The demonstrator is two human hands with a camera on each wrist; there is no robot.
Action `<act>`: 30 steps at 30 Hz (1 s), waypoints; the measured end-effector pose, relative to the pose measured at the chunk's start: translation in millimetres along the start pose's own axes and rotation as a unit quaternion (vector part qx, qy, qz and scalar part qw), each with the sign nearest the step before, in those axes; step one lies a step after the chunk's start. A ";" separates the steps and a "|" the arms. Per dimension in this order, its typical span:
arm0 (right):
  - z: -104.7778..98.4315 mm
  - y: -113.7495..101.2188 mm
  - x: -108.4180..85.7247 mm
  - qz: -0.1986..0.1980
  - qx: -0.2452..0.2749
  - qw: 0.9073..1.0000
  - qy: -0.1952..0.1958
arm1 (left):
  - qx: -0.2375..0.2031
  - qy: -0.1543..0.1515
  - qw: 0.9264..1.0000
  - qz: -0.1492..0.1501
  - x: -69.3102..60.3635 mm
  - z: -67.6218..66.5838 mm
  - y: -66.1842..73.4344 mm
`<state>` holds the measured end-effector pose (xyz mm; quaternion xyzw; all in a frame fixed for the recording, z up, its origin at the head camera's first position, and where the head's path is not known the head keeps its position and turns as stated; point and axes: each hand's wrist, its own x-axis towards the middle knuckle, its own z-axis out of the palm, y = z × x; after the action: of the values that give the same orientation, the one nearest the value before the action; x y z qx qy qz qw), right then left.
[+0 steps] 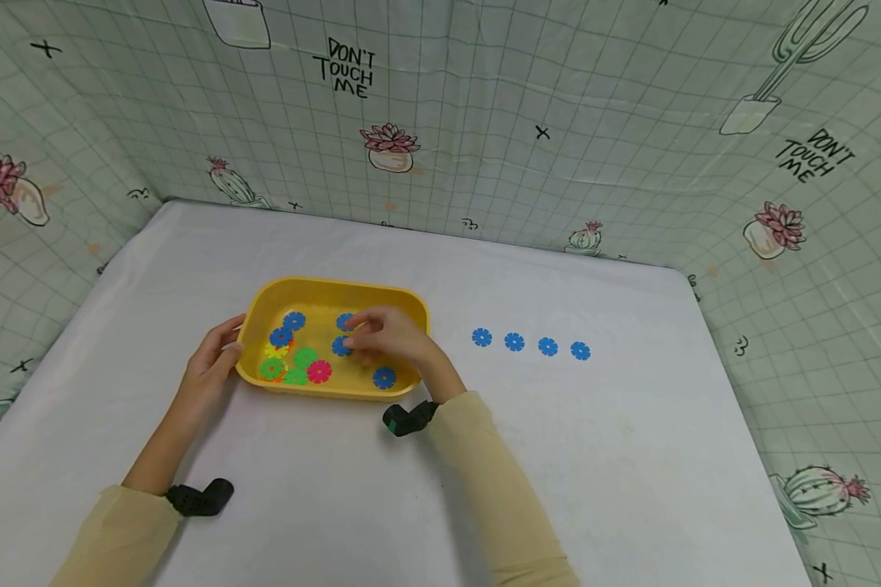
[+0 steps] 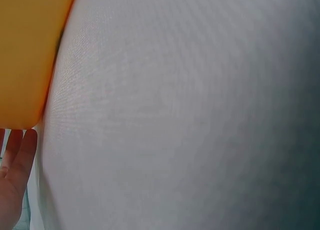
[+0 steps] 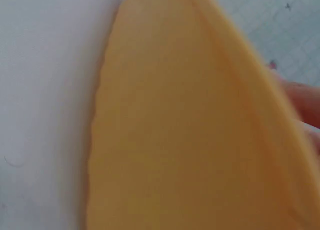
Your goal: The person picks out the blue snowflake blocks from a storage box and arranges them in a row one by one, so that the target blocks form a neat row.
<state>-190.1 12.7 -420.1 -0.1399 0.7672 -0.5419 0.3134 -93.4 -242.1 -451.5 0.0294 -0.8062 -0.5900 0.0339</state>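
A yellow tray point(image 1: 352, 294) stands on the table with blue, green, yellow and red notched plastic discs in it. My left hand point(image 1: 211, 355) is at the tray's left end, its straight fingers touching the wall and the thumb near the rim. In the left wrist view, the fingertips meet the yellow wall point(image 2: 25, 54). Over the tray's right half is my right hand point(image 1: 391, 333), with thumb and index finger apart. The thumb tip overlaps one blue disc point(image 1: 339, 346) in the head view; the index tip is by another blue disc point(image 1: 343, 321). The remaining right fingers are partly hidden.
Several blue discs, among them a left-end one point(image 1: 481, 337) and a right-end one point(image 1: 580, 350), lie in a spaced row to the right of the tray. A white cloth point(image 1: 668, 456) covers the table. Patterned curtain point(image 1: 470, 122) encloses the back and sides.
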 end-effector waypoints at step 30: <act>16.8 12.4 20.8 0.064 -0.153 0.985 0.038 | 0.017 0.002 1.000 -0.009 0.5 -0.4 -0.9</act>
<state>-193.9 -6.7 -441.9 -0.1162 0.8597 -0.4018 0.2932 -93.8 -242.7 -452.2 0.0385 -0.8156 -0.5766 0.0299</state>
